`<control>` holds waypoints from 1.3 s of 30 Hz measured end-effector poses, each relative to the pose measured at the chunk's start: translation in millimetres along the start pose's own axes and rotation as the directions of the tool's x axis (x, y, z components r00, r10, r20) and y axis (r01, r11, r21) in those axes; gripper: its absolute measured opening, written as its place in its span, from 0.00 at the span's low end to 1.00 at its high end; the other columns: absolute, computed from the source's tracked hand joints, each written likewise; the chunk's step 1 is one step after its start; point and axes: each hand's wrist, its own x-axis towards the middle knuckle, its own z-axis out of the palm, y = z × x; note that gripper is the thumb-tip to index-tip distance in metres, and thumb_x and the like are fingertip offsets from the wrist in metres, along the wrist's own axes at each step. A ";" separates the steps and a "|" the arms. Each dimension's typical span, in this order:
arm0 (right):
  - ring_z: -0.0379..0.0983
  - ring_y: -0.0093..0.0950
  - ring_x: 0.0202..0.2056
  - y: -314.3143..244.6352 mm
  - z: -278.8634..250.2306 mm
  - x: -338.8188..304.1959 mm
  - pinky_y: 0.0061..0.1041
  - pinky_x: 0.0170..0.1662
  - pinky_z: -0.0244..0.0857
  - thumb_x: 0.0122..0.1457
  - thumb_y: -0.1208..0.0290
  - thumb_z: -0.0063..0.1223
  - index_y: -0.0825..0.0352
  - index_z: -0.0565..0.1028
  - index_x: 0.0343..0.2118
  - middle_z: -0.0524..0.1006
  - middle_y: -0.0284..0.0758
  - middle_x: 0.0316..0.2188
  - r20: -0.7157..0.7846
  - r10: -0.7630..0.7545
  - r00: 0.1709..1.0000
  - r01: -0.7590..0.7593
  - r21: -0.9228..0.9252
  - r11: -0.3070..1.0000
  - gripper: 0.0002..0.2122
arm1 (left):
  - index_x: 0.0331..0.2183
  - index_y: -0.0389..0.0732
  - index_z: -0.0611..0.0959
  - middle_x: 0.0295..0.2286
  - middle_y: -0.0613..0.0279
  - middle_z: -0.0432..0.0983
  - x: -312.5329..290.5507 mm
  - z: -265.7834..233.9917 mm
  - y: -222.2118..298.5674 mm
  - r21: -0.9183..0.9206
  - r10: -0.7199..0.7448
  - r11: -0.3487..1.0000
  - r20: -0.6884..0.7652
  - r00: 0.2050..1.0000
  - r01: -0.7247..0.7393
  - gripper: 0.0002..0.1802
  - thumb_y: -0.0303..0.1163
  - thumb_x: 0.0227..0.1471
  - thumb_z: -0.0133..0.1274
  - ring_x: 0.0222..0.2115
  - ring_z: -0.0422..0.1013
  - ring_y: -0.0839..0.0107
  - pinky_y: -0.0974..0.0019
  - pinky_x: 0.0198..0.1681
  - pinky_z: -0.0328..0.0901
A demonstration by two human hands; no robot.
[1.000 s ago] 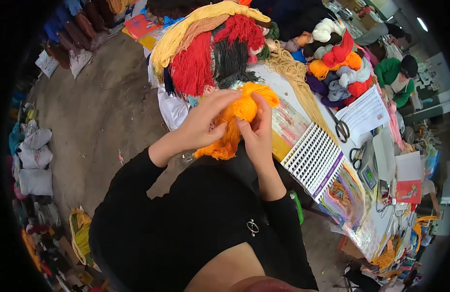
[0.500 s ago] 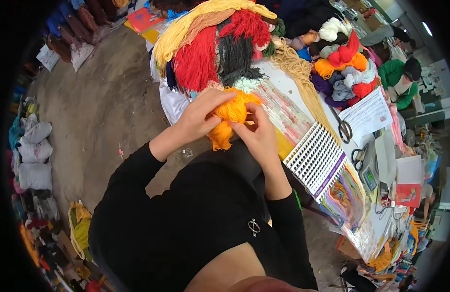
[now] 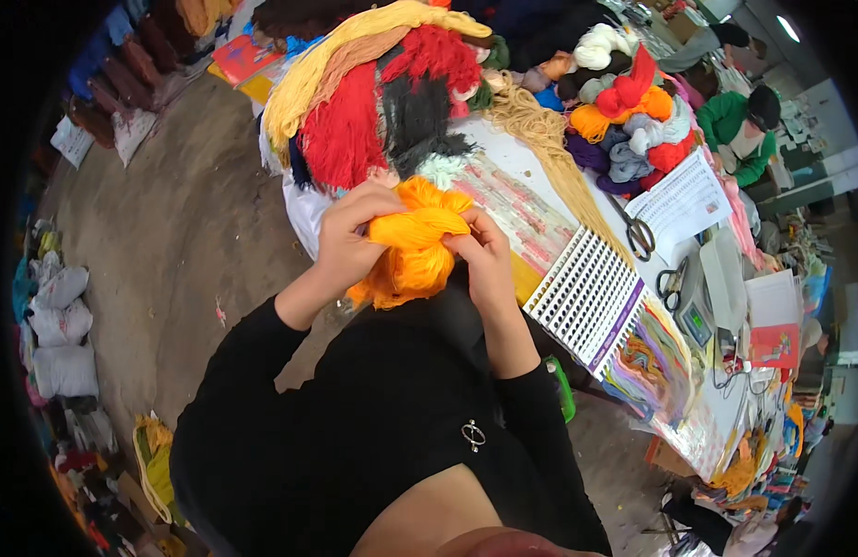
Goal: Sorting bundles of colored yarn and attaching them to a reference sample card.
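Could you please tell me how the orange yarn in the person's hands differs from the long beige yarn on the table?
Colour: the orange yarn is bright, while the beige yarn is pale and muted.
Shape: the orange yarn is bunched up compactly; the beige yarn stretches out lengthwise.
Support: the left hand and right hand hold the orange yarn, whereas the beige yarn lies on the table.
Both are bundles of many strands.

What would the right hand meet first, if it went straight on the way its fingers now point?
The orange yarn bundle, which the right hand is touching with thumb and fingers. What comes behind the bundle is harder to say, because depth is unclear.
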 end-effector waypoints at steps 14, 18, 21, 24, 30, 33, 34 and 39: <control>0.61 0.33 0.52 -2.5 -2.9 -23.8 0.30 0.54 0.54 0.45 0.79 0.45 0.68 0.58 0.52 0.63 0.40 0.51 0.402 0.017 0.916 -0.272 0.588 0.762 0.26 | 0.36 0.34 0.74 0.30 0.62 0.73 -0.9 -8.8 -19.2 -0.693 -0.513 0.299 0.463 0.723 0.656 0.12 0.27 0.48 0.43 0.30 0.71 0.74 0.75 0.34 0.65; 0.64 0.30 0.47 -12.1 -9.9 -18.6 0.27 0.50 0.58 0.49 0.81 0.43 0.65 0.62 0.44 0.66 0.39 0.46 0.111 -0.001 0.994 -0.032 0.296 0.954 0.17 | 0.28 0.33 0.72 0.22 0.67 0.68 47.6 -52.1 18.3 -0.059 -0.182 0.979 0.183 0.966 0.196 0.10 0.22 0.35 0.43 0.24 0.66 0.79 0.77 0.29 0.60; 0.68 0.28 0.41 -15.3 -26.5 -24.6 0.25 0.46 0.61 0.52 0.79 0.43 0.65 0.62 0.44 0.69 0.39 0.43 0.040 0.070 0.997 -0.079 0.336 0.938 0.15 | 0.25 0.34 0.71 0.19 0.67 0.67 61.8 -81.5 28.4 0.176 -0.262 0.957 0.174 0.949 0.232 0.08 0.24 0.34 0.42 0.21 0.65 0.80 0.76 0.24 0.59; 0.71 0.25 0.34 -12.4 -32.7 -28.2 0.22 0.40 0.63 0.54 0.77 0.43 0.64 0.64 0.41 0.73 0.37 0.35 0.004 0.139 0.990 -0.132 0.332 0.934 0.11 | 0.23 0.36 0.74 0.17 0.68 0.67 62.4 -85.1 24.4 0.110 -0.567 0.821 0.271 0.778 0.560 0.07 0.25 0.37 0.42 0.18 0.64 0.83 0.77 0.20 0.58; 0.71 0.25 0.31 -2.4 -47.6 -37.7 0.21 0.39 0.63 0.55 0.76 0.42 0.66 0.67 0.37 0.74 0.37 0.31 -0.052 0.187 0.981 -0.164 0.297 0.941 0.07 | 0.27 0.35 0.78 0.15 0.63 0.70 25.6 -80.9 -24.1 -0.064 -0.693 0.239 0.688 0.216 0.969 0.15 0.38 0.41 0.52 0.11 0.63 0.80 0.77 0.14 0.56; 0.71 0.24 0.30 -8.7 -49.2 -45.1 0.21 0.38 0.64 0.55 0.76 0.43 0.67 0.68 0.35 0.74 0.36 0.30 -0.053 0.162 0.985 -0.138 0.303 0.943 0.05 | 0.43 0.32 0.71 0.21 0.58 0.72 23.4 -61.1 19.5 -0.663 -0.511 0.309 0.488 0.707 0.682 0.26 0.40 0.46 0.51 0.16 0.67 0.74 0.73 0.22 0.64; 0.70 0.23 0.30 -12.4 -50.6 -44.6 0.21 0.38 0.64 0.55 0.76 0.43 0.67 0.68 0.34 0.74 0.36 0.30 -0.038 0.138 0.990 -0.120 0.311 0.943 0.05 | 0.43 0.32 0.71 0.19 0.58 0.71 18.8 -58.1 17.7 -0.494 -0.526 0.397 0.568 0.633 0.773 0.25 0.42 0.49 0.49 0.16 0.67 0.72 0.71 0.22 0.63; 0.70 0.25 0.30 -16.6 -60.4 -59.5 0.23 0.38 0.63 0.53 0.76 0.45 0.67 0.69 0.32 0.73 0.36 0.28 -0.080 0.128 0.988 -0.099 0.295 0.950 0.04 | 0.39 0.32 0.73 0.08 0.68 0.62 62.8 -63.7 47.8 -0.425 -0.401 0.455 0.686 0.607 0.782 0.23 0.44 0.55 0.40 0.05 0.56 0.82 0.80 0.11 0.53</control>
